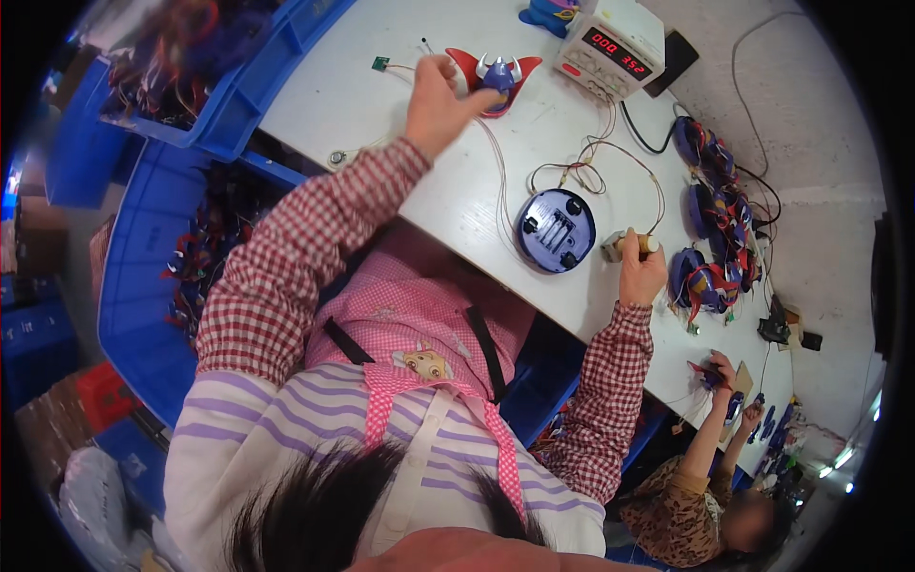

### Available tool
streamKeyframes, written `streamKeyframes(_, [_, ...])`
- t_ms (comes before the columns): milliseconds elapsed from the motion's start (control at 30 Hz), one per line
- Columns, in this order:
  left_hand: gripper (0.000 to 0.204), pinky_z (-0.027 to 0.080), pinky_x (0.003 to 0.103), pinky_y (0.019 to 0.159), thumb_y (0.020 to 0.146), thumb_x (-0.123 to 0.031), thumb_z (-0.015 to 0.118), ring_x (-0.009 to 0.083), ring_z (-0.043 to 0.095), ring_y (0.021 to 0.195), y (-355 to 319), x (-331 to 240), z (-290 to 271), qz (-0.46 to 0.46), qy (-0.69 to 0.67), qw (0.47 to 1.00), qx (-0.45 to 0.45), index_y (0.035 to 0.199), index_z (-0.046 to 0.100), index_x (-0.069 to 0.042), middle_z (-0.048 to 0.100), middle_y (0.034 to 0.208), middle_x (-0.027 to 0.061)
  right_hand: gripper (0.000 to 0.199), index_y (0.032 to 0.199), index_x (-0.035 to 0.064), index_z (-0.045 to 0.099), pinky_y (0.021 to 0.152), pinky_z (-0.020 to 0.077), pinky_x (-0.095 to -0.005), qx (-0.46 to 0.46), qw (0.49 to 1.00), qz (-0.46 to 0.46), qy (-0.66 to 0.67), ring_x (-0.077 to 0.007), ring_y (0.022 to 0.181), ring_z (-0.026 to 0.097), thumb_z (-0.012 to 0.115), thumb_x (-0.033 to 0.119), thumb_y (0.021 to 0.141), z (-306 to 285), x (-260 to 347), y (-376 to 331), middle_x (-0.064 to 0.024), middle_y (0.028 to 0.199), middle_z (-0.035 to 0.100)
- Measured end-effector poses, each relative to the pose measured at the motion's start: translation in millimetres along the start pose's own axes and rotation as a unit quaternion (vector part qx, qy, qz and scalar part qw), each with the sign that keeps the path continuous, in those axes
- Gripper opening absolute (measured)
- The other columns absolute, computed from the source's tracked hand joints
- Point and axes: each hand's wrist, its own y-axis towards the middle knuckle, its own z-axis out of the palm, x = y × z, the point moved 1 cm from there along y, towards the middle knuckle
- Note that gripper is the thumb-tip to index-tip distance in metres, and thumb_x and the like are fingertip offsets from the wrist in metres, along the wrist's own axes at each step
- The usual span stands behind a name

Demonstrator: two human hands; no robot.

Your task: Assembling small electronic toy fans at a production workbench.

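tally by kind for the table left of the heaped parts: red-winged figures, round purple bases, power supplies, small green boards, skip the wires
Red-winged figure: 1
Round purple base: 1
Power supply: 1
Small green board: 1
Total: 4

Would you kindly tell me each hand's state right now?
Left hand: partly curled at the red-winged purple figure; whether it grips it cannot be told.
Right hand: closed, holding a small tan-ended object.
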Motion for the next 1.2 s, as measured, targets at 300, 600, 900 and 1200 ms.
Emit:
streamKeyframes(300, [0.093, 0.048, 0.034, 0.090, 0.064, -0.028, 0.082, 0.0297, 0.054, 0.104, 46.8, 24.5, 9.5, -0.136, 0.010, 0.986, 0.099, 0.128, 0.024, 0.007, 0.046, 0.114, 0.0243, 0.024, 0.100, 0.0020, 0.059, 0.061, 0.0416, -0.0265, 0.050, 0.961, -0.264, 0.066, -0.0185, 0.069, 0.049, 0.065, 0.009, 0.078, 45.3, 116.1, -32.8, -0.0069, 0.086, 0.054])
streamKeyframes(600, [0.112, 0.050, 0.035, 0.087, 0.060, -0.029, 0.084, 0.0356, 0.053, 0.108, 68.0, 21.6, 29.7, -0.109, 0.035, 0.980, 0.162, 0.137, 0.010, 0.006, 0.042, 0.122, 0.0298, 0.045, 0.124, 0.0060, 0.045, 0.067, 0.0502, -0.0398, 0.223, 0.959, -0.160, -0.065, -0.0330, 0.075, 0.061, 0.056, 0.024, 0.085, 214.8, 184.4, -5.9, -0.0156, 0.102, 0.055])
streamKeyframes(900, [0.112, 0.050, 0.038, 0.088, 0.062, -0.021, 0.083, 0.0372, 0.054, 0.106, 69.3, -4.9, -2.7, -0.038, -0.034, 0.990, 0.135, 0.141, 0.007, 0.000, 0.042, 0.123, 0.0301, 0.037, 0.114, 0.0051, 0.052, 0.066, 0.0485, -0.0412, 0.247, 0.953, -0.108, -0.136, -0.0327, 0.075, 0.061, 0.054, 0.027, 0.085, 222.9, 203.0, -1.0, -0.0135, 0.097, 0.059])
streamKeyframes(1200, [0.110, 0.051, 0.038, 0.085, 0.063, -0.011, 0.081, 0.0366, 0.057, 0.101, 7.1, -26.3, -25.2, -0.081, -0.286, 0.919, 0.261, 0.141, 0.004, -0.002, 0.049, 0.116, 0.0282, 0.017, 0.091, 0.0026, 0.063, 0.057, 0.0422, -0.0246, 0.167, 0.965, -0.015, 0.199, -0.0178, 0.062, 0.051, 0.067, 0.008, 0.075, 63.9, 147.8, -29.6, -0.0069, 0.078, 0.054])
